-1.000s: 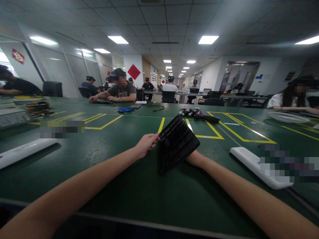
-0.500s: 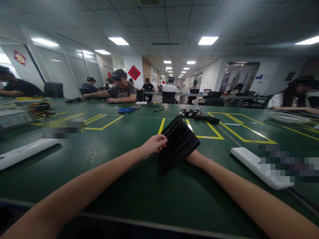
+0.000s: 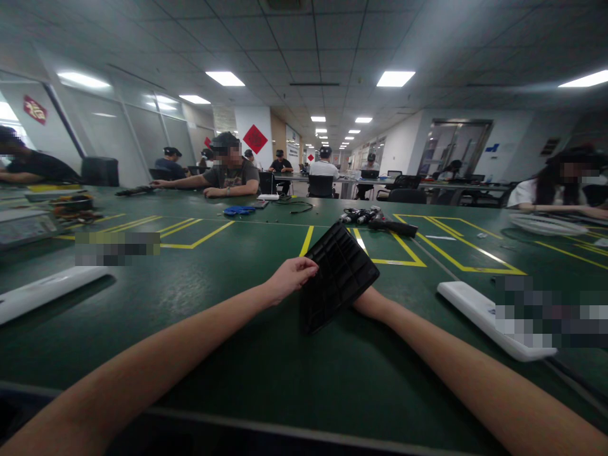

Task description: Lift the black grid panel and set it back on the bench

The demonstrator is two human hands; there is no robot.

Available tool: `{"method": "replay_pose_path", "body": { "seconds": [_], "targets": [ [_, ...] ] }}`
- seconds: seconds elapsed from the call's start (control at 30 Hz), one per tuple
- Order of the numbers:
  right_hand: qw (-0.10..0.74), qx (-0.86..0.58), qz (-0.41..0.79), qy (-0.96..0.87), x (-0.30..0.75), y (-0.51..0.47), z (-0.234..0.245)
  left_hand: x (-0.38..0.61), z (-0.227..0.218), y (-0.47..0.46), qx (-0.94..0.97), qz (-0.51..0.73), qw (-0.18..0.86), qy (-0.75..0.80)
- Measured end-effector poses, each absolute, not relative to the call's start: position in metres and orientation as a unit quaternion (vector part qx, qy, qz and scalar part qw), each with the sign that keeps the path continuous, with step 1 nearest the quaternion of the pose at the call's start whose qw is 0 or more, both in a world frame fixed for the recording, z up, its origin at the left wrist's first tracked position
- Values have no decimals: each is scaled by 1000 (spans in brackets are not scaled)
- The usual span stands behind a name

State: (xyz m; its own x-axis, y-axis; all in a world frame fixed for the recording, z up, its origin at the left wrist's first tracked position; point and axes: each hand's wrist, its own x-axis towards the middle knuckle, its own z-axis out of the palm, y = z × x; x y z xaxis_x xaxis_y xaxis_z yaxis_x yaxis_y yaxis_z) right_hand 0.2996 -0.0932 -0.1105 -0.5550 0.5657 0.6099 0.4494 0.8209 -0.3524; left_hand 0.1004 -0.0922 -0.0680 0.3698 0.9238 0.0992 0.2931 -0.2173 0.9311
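A black plastic tray with ribbed compartments (image 3: 339,278) is tilted above the green table, its divided side facing me. My right hand (image 3: 373,303) holds it from behind at the lower right; the fingers are hidden by the tray. At the tray's left edge is my left hand (image 3: 297,277), with thumb and fingers pinched together in front of the compartments. Whatever is in that pinch, if anything, is too small to make out.
Yellow tape (image 3: 399,263) marks boxes on the green table (image 3: 228,392). Beyond the tray lie metal-ended cables or tools (image 3: 363,215) and a blue item (image 3: 239,210). White bars rest at left (image 3: 52,292) and right (image 3: 494,320). A co-worker (image 3: 232,168) sits across.
The tray and both my hands hold almost the same pose; the view has shifted very slightly. Across the table, the co-worker's outstretched hand and a dark item by it have moved a little left.
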Motion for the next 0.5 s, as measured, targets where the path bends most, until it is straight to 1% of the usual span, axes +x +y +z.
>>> {"method": "replay_pose_path", "body": {
  "seconds": [0.2,0.27,0.37,0.5],
  "targets": [
    [361,-297,61,-882,297,-96,-110,98,-81,-80,788,366,257,423],
    [364,-292,58,-883,296,-97,-109,97,-81,-80,792,370,219,434],
    [367,-291,59,-882,296,-98,-109,98,-80,-83,788,381,226,428],
    [373,-296,69,-876,299,-96,-111,100,-82,-84,802,361,237,412]
  ]
}}
